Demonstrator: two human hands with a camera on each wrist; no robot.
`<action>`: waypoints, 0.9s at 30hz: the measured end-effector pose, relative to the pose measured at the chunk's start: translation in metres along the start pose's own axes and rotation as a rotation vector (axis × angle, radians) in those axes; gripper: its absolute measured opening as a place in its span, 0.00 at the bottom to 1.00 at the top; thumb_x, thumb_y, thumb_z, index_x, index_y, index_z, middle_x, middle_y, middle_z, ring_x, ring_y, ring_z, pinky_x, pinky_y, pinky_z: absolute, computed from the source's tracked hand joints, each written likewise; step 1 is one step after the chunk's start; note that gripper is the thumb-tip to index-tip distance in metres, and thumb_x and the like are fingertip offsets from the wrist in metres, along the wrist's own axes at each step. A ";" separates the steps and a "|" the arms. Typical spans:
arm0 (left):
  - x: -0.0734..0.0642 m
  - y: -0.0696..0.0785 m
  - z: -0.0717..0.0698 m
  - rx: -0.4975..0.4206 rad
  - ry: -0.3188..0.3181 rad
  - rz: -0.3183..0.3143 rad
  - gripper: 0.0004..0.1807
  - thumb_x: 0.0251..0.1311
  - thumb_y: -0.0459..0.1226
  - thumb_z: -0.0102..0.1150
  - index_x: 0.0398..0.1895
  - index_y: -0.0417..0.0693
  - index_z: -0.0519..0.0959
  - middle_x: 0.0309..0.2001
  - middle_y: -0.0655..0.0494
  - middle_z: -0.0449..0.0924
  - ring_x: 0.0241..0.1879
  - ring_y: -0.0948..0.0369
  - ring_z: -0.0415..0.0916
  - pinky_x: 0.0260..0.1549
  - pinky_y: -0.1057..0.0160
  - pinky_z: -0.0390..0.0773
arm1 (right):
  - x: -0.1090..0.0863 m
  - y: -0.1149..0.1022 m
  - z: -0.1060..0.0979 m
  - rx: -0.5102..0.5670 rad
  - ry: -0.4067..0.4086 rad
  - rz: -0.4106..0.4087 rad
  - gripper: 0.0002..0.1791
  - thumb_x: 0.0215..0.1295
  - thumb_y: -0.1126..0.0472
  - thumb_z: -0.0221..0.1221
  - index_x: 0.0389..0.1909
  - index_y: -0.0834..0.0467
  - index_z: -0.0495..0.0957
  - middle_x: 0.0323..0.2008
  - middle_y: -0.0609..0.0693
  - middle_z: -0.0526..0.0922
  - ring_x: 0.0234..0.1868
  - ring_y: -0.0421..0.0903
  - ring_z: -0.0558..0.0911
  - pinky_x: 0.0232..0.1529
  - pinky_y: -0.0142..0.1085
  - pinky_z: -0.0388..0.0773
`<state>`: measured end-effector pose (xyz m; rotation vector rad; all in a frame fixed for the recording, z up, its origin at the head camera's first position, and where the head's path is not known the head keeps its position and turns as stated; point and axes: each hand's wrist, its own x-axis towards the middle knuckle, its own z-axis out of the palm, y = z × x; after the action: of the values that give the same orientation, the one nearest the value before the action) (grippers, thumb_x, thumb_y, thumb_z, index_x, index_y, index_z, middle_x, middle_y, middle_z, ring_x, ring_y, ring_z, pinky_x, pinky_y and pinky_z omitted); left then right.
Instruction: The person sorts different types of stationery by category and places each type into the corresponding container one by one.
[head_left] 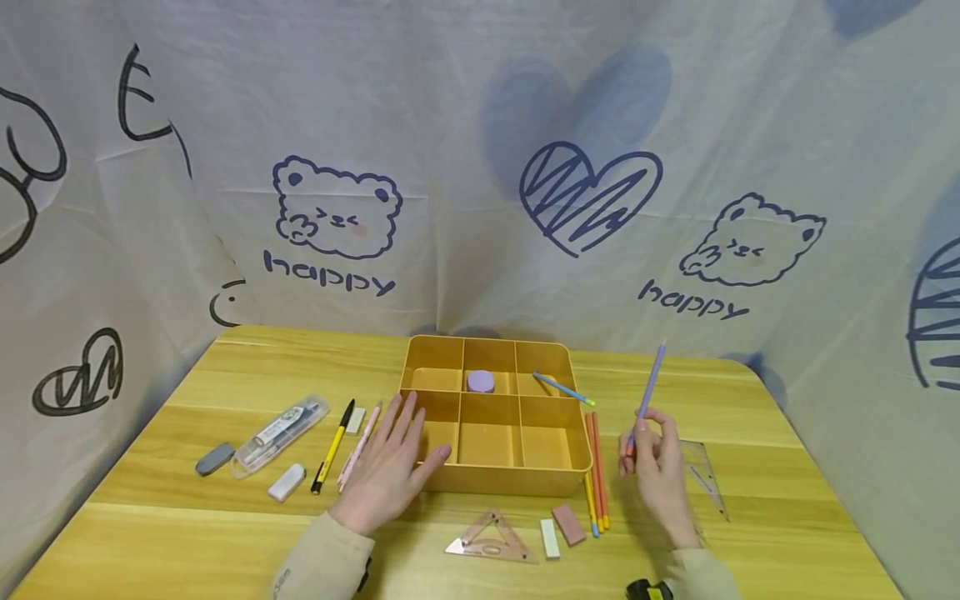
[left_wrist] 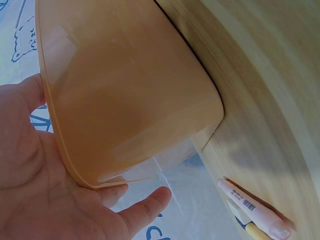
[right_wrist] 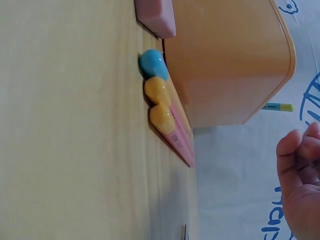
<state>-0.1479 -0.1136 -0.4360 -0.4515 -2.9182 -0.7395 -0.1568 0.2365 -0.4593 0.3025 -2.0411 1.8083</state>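
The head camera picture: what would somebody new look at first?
Probably the big, six-part orange box in the middle of the table. Next might come the purple pencil, held up by the right hand to the right of the box. Behind the table, the striped blue heart drawn on the pale cloth between two bears stands out too.

Site, as I view it remotely: a study-type nook, closed in by pale cloth (head_left: 465, 108) behind and at both sides, drawn with bears (head_left: 339, 208), hearts (head_left: 591, 198) and lettering (head_left: 328, 273). Wood-grain surface (head_left: 780, 500); pencils (head_left: 652, 382), erasers (head_left: 568, 525) and a divided box (head_left: 506, 481) suggest deskwork. Home or office: I cannot tell.
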 end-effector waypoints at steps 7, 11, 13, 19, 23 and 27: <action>0.000 0.000 0.000 0.003 0.004 0.003 0.41 0.74 0.55 0.47 0.74 0.30 0.60 0.80 0.37 0.47 0.81 0.41 0.39 0.78 0.38 0.47 | -0.001 0.000 0.002 0.059 0.046 -0.117 0.15 0.80 0.70 0.38 0.54 0.53 0.70 0.20 0.47 0.73 0.15 0.42 0.70 0.13 0.37 0.69; -0.001 0.000 0.000 0.007 0.004 0.004 0.41 0.74 0.55 0.47 0.74 0.30 0.60 0.80 0.37 0.47 0.81 0.41 0.40 0.78 0.38 0.47 | -0.001 -0.001 0.003 0.086 0.049 -0.206 0.17 0.78 0.74 0.40 0.54 0.56 0.73 0.19 0.50 0.70 0.15 0.42 0.70 0.13 0.34 0.69; -0.001 0.000 0.000 0.009 0.005 0.005 0.41 0.74 0.55 0.47 0.74 0.30 0.60 0.80 0.37 0.47 0.81 0.41 0.40 0.78 0.38 0.47 | 0.000 0.000 0.003 0.071 0.055 -0.254 0.17 0.76 0.76 0.41 0.54 0.60 0.74 0.19 0.51 0.70 0.15 0.42 0.71 0.14 0.31 0.71; 0.000 0.000 0.000 0.009 0.003 0.004 0.40 0.74 0.55 0.47 0.74 0.30 0.60 0.80 0.37 0.47 0.81 0.41 0.40 0.78 0.38 0.47 | 0.000 -0.001 0.005 -0.009 0.142 -0.286 0.12 0.72 0.80 0.45 0.50 0.83 0.70 0.18 0.52 0.72 0.17 0.38 0.74 0.18 0.25 0.74; 0.000 0.000 0.000 0.003 0.002 0.005 0.40 0.74 0.55 0.47 0.74 0.29 0.60 0.80 0.37 0.47 0.81 0.41 0.40 0.78 0.38 0.47 | 0.000 0.000 0.005 -0.045 0.204 -0.342 0.11 0.67 0.83 0.49 0.47 0.83 0.74 0.19 0.50 0.77 0.18 0.35 0.77 0.19 0.23 0.74; -0.001 0.000 -0.001 0.002 0.003 0.006 0.40 0.74 0.55 0.48 0.73 0.29 0.61 0.80 0.37 0.47 0.81 0.41 0.40 0.78 0.38 0.47 | 0.002 0.001 0.004 -0.029 0.233 -0.393 0.11 0.63 0.86 0.51 0.45 0.84 0.76 0.22 0.48 0.81 0.21 0.32 0.80 0.21 0.21 0.76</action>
<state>-0.1473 -0.1138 -0.4355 -0.4583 -2.9131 -0.7362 -0.1594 0.2325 -0.4599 0.4286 -1.7056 1.4963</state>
